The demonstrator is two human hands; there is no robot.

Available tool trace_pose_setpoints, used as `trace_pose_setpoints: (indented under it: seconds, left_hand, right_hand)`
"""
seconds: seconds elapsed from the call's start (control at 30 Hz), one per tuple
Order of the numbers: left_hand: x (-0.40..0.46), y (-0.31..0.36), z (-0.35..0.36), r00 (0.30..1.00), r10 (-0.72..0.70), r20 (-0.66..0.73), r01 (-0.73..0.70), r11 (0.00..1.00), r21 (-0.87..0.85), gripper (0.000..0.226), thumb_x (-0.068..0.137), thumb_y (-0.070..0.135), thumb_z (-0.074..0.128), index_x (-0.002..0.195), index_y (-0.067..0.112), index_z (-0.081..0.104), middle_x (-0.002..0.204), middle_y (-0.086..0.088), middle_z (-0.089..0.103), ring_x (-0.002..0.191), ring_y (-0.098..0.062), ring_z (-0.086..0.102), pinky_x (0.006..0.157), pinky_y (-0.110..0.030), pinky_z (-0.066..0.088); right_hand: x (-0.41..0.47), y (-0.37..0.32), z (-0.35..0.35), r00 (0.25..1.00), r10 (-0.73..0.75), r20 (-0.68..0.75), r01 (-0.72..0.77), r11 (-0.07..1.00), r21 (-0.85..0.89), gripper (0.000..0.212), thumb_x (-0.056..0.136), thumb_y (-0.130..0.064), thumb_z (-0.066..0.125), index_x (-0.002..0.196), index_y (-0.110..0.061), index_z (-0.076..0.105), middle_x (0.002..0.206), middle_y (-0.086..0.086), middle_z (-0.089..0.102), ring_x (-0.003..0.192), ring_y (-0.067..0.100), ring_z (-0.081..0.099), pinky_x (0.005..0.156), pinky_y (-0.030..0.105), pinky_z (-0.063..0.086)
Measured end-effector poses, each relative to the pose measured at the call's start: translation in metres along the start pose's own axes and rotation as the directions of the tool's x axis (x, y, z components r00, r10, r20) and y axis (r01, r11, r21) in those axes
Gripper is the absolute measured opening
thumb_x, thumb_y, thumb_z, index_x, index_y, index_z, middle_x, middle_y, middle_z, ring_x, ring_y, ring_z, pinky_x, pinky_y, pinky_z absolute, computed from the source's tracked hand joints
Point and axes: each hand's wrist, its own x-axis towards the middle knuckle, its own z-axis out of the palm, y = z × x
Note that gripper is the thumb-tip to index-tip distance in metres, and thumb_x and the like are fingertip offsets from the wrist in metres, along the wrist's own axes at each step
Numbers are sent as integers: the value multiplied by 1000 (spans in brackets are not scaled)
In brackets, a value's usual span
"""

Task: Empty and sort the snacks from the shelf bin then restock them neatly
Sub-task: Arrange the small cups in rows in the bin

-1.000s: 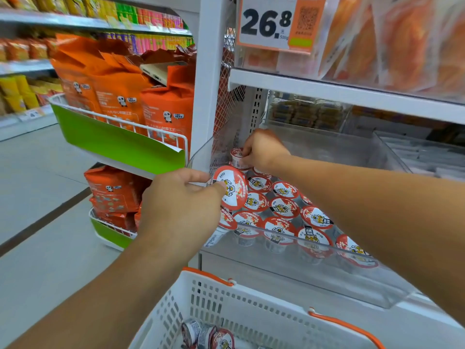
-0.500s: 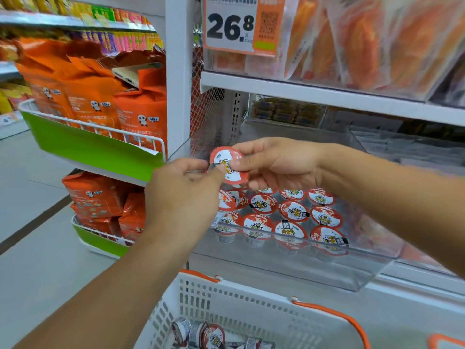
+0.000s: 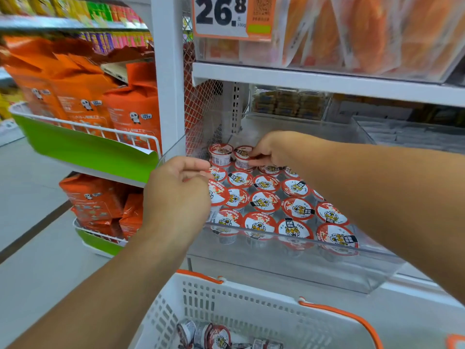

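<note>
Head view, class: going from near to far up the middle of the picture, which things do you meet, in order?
White basket → clear bin's front wall → rows of snack cups → right hand on a second-layer cup → price sign.

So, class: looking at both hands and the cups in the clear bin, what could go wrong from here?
1. The right hand is setting a second-layer cup on the cups below; it could tip.
2. The left hand, holding a cup, might knock neighbouring rows in the clear bin.
</note>
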Motion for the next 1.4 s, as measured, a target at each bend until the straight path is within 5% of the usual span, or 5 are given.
trace_pose_setpoints:
  seconds: [0.23, 0.43, 0.77, 1.23, 1.4]
  left_hand:
    - [4, -3, 3, 992, 120, -39, -119, 992, 39, 23, 103, 14, 44, 108, 25, 63, 104, 5, 66, 94, -13, 63, 76, -22, 49]
    - [-8, 5, 15, 975, 218, -29, -219, 976, -7, 23, 106, 18, 36, 123, 29, 48, 122, 5, 59, 102, -17, 57, 94, -35, 45]
    - [-19, -8, 5, 831, 412, 374, -554, 678, 483, 25, 95, 31, 59, 120, 28, 54, 121, 7, 60, 112, -15, 56, 95, -42, 48]
    - [-14, -20, -2, 728, 496, 473, -681, 600, 420, 21, 94, 30, 61, 115, 29, 58, 112, 10, 64, 105, -12, 58, 92, -42, 50]
    - [-35, -2, -20, 633, 737, 237, -772, 574, 273, 25, 87, 33, 66, 66, 20, 62, 53, 11, 55, 53, -12, 56, 52, -24, 45]
  right_hand:
    - [-68, -4, -13, 966, -259, -11, 230, 875, -426, 46, 96, -30, 65, 130, -1, 55, 126, 12, 63, 94, 25, 72, 61, 26, 61]
    - [-158, 27, 0, 771, -241, 590, 206, 970, 127, 18, 96, -28, 60, 106, -13, 58, 92, 10, 58, 71, 15, 66, 58, 19, 56]
    - [-60, 20, -45, 994, -42, -101, 38, 998, -42, 28, 101, -7, 52, 126, 6, 47, 83, 13, 56, 65, 16, 57, 57, 27, 55]
    - [-51, 27, -45, 996, -48, -81, 46, 999, -26, 37, 100, 3, 49, 137, 4, 48, 116, 9, 55, 123, 28, 58, 86, 18, 51]
    - [-145, 31, -51, 904, -422, -67, 338, 803, -492, 19, 94, -22, 67, 93, -3, 67, 88, 11, 74, 72, 20, 74, 63, 31, 62]
